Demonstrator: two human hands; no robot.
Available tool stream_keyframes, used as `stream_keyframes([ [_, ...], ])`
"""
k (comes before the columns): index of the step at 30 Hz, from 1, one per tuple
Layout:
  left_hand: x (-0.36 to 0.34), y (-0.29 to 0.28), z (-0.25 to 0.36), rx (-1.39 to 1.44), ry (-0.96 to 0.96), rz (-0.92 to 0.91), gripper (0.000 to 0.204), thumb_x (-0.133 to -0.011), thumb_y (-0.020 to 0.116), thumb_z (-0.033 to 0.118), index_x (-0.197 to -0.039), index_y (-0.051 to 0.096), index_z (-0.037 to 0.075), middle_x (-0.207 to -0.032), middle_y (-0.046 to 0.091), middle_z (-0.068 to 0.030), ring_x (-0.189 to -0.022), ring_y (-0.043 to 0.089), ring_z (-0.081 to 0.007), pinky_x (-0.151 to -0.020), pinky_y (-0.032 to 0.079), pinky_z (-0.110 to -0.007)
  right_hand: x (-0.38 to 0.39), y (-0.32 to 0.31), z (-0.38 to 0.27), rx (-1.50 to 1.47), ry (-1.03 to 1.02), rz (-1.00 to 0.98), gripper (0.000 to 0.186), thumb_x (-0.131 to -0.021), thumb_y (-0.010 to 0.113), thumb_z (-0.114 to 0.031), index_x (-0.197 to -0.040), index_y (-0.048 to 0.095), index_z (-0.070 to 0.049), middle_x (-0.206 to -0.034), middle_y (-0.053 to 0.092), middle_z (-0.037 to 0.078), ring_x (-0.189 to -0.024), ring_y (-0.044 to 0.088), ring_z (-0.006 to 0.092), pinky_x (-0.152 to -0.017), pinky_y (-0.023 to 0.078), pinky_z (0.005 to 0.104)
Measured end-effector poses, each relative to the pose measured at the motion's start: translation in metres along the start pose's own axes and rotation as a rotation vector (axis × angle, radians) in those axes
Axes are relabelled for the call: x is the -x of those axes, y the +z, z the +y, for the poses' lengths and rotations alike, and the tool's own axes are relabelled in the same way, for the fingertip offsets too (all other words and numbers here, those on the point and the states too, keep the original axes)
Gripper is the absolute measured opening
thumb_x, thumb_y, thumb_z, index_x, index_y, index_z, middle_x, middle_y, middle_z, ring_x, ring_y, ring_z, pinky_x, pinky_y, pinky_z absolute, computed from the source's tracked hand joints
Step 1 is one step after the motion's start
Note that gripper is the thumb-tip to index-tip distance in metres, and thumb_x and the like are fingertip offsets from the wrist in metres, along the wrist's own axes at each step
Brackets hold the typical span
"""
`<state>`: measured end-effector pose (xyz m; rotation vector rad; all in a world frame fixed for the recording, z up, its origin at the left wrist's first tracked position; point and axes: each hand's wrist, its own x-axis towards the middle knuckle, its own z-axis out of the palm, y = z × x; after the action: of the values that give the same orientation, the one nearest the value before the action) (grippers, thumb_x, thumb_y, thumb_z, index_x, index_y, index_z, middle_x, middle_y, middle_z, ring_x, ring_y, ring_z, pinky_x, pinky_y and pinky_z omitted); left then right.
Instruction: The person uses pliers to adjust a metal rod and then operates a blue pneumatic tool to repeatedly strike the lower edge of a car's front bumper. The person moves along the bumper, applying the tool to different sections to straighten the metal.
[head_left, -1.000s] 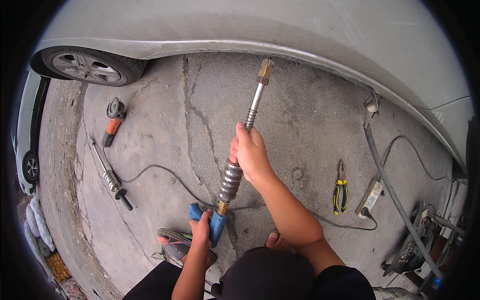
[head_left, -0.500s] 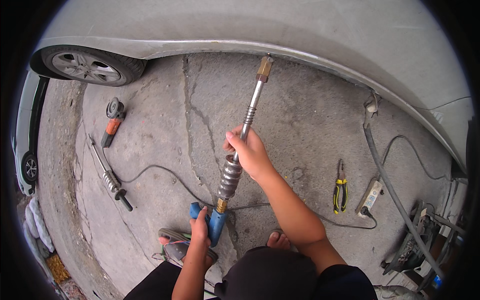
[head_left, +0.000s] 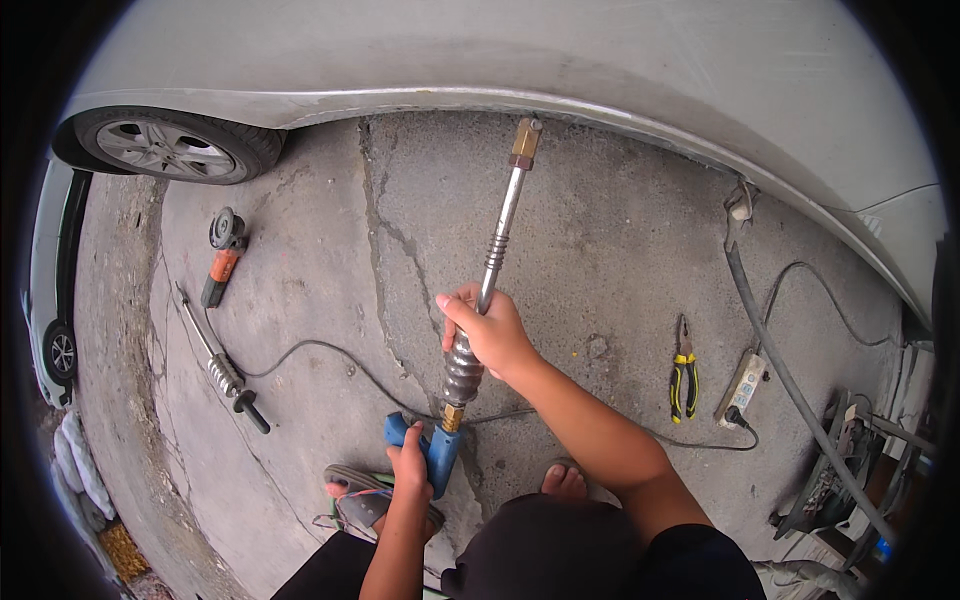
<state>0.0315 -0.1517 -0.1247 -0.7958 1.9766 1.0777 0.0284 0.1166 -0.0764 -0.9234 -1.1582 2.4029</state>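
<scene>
A slide hammer with a blue pistol-style handle [head_left: 443, 462] and a ribbed steel weight [head_left: 463, 375] stretches from near my feet to the car's lower edge. My left hand [head_left: 409, 462] is closed around the blue handle. Higher up, my right hand [head_left: 487, 330] wraps the bare rod and the top of the weight, hiding part of both. Beyond it, a coil spring [head_left: 496, 250] sits on the steel rod [head_left: 510, 205]. The brass-coloured end piece [head_left: 525, 143] lies at the sill of the silver car [head_left: 500, 60]; whether it is fastened there, I cannot tell.
An angle grinder [head_left: 223, 258] and a second slide hammer [head_left: 222, 365] lie on the concrete at left. At right are yellow-black pliers [head_left: 684, 370], a power strip [head_left: 742, 388] and a thick cable [head_left: 775, 345] running to a clamp at the sill. A thin cord [head_left: 340, 347] crosses the ground.
My right hand has slid down the rod and now covers the weight's top. My left hand keeps hold of the handle. The whole view has shifted slightly.
</scene>
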Motion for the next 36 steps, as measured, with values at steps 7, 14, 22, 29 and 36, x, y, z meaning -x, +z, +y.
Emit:
stream_keyframes([
  [7,0.005,0.004,0.005,0.042,-0.028,0.069,0.077,-0.080,0.071,0.042,-0.128,0.035,-0.006,-0.111,0.052,-0.0197,-0.093,0.061,-0.0287,-0.080,0.053,-0.043,-0.041,-0.018,-0.043,-0.558,0.270,-0.245,0.051,-0.098,0.049,-0.056,-0.067,0.035,-0.017,-0.050,0.028,-0.007,-0.040,0.026,0.0070,-0.039,0.026,0.0254],
  [14,0.008,0.008,0.004,0.032,-0.030,0.072,0.062,-0.081,0.072,0.039,-0.119,0.046,-0.003,-0.107,0.054,-0.0140,-0.095,0.053,-0.0236,-0.086,0.047,-0.038,-0.038,0.006,-0.033,-0.416,0.086,-0.123,0.044,-0.102,0.047,-0.044,-0.071,0.036,-0.015,-0.053,0.033,-0.005,-0.042,0.029,0.0060,-0.039,0.026,0.0251],
  [22,0.010,0.009,-0.017,0.024,-0.086,0.120,0.058,-0.080,0.072,0.036,-0.114,0.049,-0.006,-0.105,0.056,-0.0157,-0.093,0.056,-0.0237,-0.085,0.049,-0.039,-0.018,0.008,-0.020,-0.133,0.077,0.217,0.032,-0.104,0.048,-0.032,-0.080,0.039,-0.012,-0.058,0.038,-0.003,-0.046,0.034,0.0073,-0.042,0.030,0.0258],
  [29,0.006,0.016,0.011,0.044,-0.038,0.085,0.073,-0.079,0.071,0.042,-0.124,0.038,-0.005,-0.112,0.053,-0.0206,-0.094,0.060,-0.0293,-0.082,0.052,-0.044,-0.029,0.017,-0.044,-0.111,0.037,0.217,0.031,-0.104,0.048,-0.030,-0.081,0.038,-0.011,-0.059,0.039,-0.002,-0.047,0.035,0.0076,-0.042,0.030,0.0265],
  [36,0.004,0.011,0.008,0.039,-0.057,0.055,0.070,-0.079,0.074,0.039,-0.121,0.041,-0.006,-0.112,0.051,-0.0177,-0.100,0.054,-0.0256,-0.088,0.048,-0.040,-0.031,0.016,-0.042,-0.086,0.041,0.210,0.030,-0.103,0.048,-0.029,-0.082,0.038,-0.011,-0.059,0.038,-0.003,-0.047,0.034,0.0071,-0.042,0.031,0.0263],
])
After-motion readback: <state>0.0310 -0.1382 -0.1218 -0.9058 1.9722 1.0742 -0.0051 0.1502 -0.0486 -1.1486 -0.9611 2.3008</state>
